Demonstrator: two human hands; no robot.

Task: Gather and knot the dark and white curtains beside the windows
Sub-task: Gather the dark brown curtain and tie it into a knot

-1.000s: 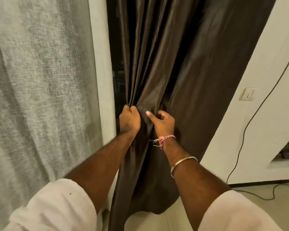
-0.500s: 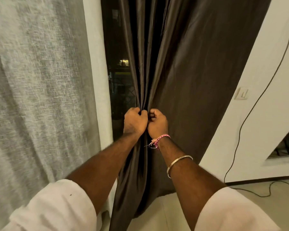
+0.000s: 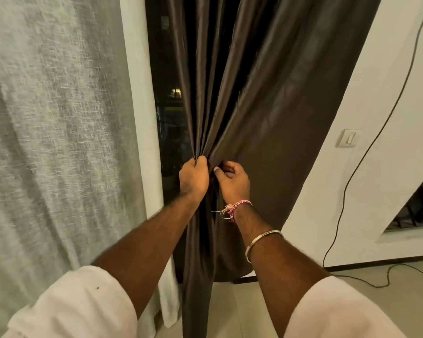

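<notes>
Nearest, two rolled white sleeves (image 3: 83,303) frame the bare forearms reaching forward. On the right forearm sit a thin metal bangle (image 3: 261,240) and, at the wrist, a red-and-white thread band (image 3: 237,207). Ahead of them the left hand (image 3: 193,179) is clenched round a bunch of folds of the dark curtain (image 3: 266,93), fingers wrapped over the gathered cloth. The right hand (image 3: 233,180) is just beside it, fingers curled, thumb pressed against the fabric; whether it truly grips a fold I cannot tell for sure, though it seems to pinch the next pleat. Half a second ago both fists were pressed together on the bunch; now the right one has eased slightly apart and its thumb shows. The dark curtain hangs in the middle, drawn into pleats above the hands, and more of the dark window (image 3: 169,106) shows at its left than a second ago. The white curtain (image 3: 54,118) hangs at the left, loose. On the far wall at right are a switch (image 3: 348,138) and a trailing black cable (image 3: 366,152).
</notes>
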